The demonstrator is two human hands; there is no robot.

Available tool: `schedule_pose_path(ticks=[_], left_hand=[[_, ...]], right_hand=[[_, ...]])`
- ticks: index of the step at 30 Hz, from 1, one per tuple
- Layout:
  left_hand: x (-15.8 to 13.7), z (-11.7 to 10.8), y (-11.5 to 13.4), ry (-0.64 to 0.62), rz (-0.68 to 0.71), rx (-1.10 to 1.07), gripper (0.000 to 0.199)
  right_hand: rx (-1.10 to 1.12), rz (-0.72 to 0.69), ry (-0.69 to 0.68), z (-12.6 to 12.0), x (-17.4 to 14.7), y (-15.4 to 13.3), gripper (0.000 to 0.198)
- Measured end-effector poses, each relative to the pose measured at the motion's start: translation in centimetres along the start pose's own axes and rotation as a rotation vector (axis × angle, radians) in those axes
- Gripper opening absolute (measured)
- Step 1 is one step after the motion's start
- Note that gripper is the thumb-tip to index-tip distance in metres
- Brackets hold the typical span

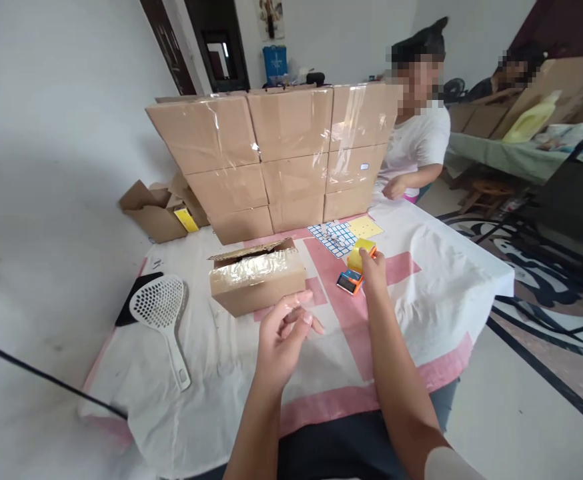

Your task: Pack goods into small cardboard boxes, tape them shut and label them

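My right hand [373,267] is closed around a tape dispenser [350,282] with an orange and blue body and a yellowish tape roll [361,253] on it. It is held low over the tablecloth, right of the carton. My left hand [284,337] is in front of the carton's right end, fingers half curled and apart, the index finger reaching along its lower edge. Whether clear film lies at those fingertips is hard to see. The small cardboard carton [256,287] lies on the table with shiny tape [254,268] along its upper front edge and a top flap slightly raised.
Stacked, taped cartons [291,157] form a wall behind. An opened box [156,210] stands at left, near a white slotted scoop [164,313] on the tablecloth [211,413]. A sticker sheet [339,237] lies behind the dispenser. A person [419,143] sits beyond the cartons.
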State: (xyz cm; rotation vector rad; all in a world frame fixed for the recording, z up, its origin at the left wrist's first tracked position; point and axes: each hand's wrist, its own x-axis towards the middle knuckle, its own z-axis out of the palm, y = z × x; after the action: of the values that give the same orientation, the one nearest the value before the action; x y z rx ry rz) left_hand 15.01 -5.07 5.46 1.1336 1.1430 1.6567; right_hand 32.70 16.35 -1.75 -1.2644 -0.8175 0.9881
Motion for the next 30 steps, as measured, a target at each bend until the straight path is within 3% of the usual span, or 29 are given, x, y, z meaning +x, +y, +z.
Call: schedule_pose_path(ticks=[2,4,6,10,13,15,18,23,26,28,30], left_hand=[[0.0,-1.0,-0.1,0.018,0.036,0.004,0.029],[0.0,-2.0,-0.2,0.000,0.056,0.009,0.028],[0.0,-3.0,-0.4,-0.031,0.037,0.026,0.029],[0.1,-4.5,-0.6,-0.077,-0.052,0.028,0.040],[0.2,-5.4,-0.8,-0.138,-0.085,0.014,0.073],[0.2,-6.0,-1.1,-0.132,-0.067,0.018,0.095],[0.0,-6.5,-1.6,-0.097,-0.032,0.040,0.102],[-0.1,-6.5,-2.0,-0.086,-0.023,0.040,0.095],[0.2,-6.4,-2.3,-0.050,-0.011,0.023,0.099],[0.4,-6.8,-2.5,-0.009,-0.044,0.032,0.110],[0.4,-7.4,-2.7,0.093,-0.071,0.079,0.104]], right_hand=[[-0.025,-0.048,0.090,0.1,-0.8,-0.8,0.032],[-0.048,-0.221,0.207,0.3,-2.3,-2.1,0.035],[-0.039,-0.412,0.184,0.6,-4.7,-3.9,0.033],[-0.021,-0.466,-0.302,1.9,-11.3,-6.7,0.014],[-0.083,-0.447,-0.606,2.7,-15.2,-7.7,0.012],[-0.143,-0.431,-0.747,2.9,-16.7,-8.1,0.014],[-0.239,-0.420,-0.847,3.3,-17.5,-8.6,0.017],[-0.338,-0.424,-0.880,3.8,-18.3,-8.6,0.009],[-0.332,-0.410,-0.866,3.8,-18.6,-8.3,0.016],[-0.279,-0.410,-0.765,3.7,-18.7,-8.1,0.017],[-0.216,-0.398,-0.596,3.5,-18.6,-8.1,0.018]])
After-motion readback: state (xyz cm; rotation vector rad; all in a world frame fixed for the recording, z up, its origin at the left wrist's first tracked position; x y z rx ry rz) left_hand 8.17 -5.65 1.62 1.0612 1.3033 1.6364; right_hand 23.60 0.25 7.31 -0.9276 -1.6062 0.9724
